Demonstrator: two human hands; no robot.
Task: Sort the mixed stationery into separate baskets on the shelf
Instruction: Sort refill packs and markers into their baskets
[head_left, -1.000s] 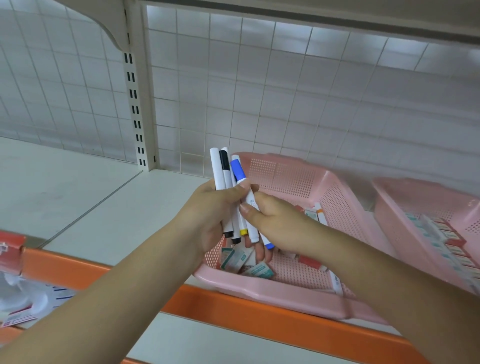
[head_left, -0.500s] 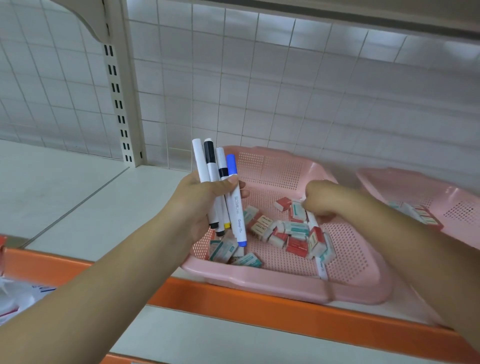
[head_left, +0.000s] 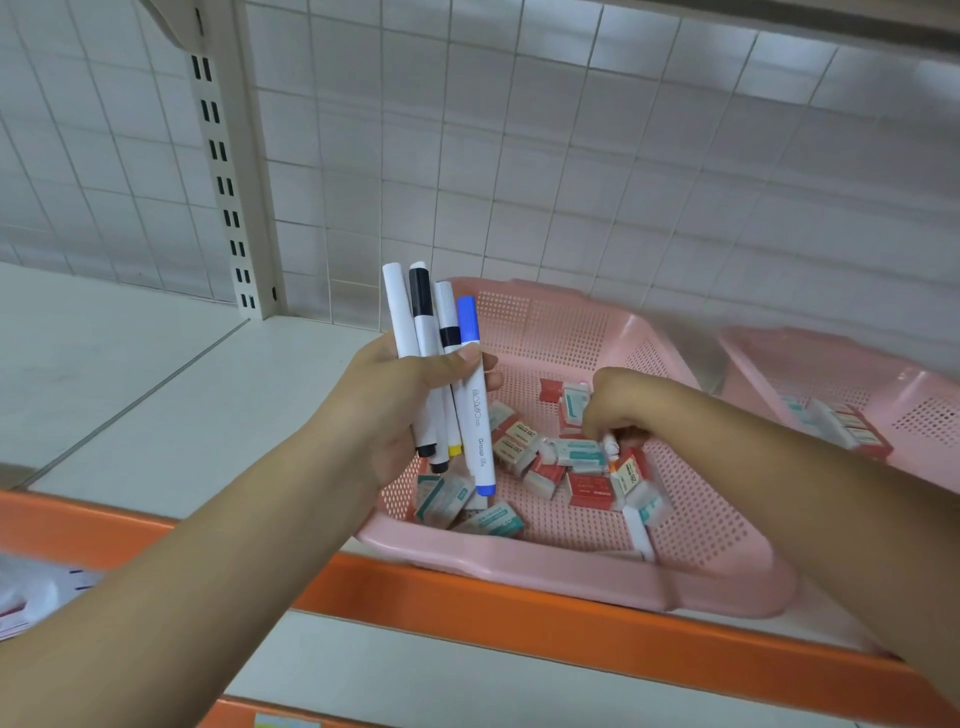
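Note:
My left hand (head_left: 387, 415) is shut on a bundle of several white markers (head_left: 423, 332) with black, yellow and blue ends, held upright over the left rim of a pink perforated basket (head_left: 519, 566). My right hand (head_left: 626, 400) reaches down into that basket among small red and teal boxed erasers (head_left: 589, 488). Its fingertips pinch the orange-tipped end of a white marker (head_left: 638, 535) that lies partly under the erasers.
A second pink basket (head_left: 893, 384) with several boxed erasers stands to the right. The shelf has an orange front lip (head_left: 467, 608), a wire-grid back and a slotted upright post (head_left: 218, 156). Bare white shelf board (head_left: 156, 374) lies left of the baskets.
My right hand let go of the blue marker in the bundle, moved right into the basket and closed its fingertips on a marker end. The left hand kept holding the bundle.

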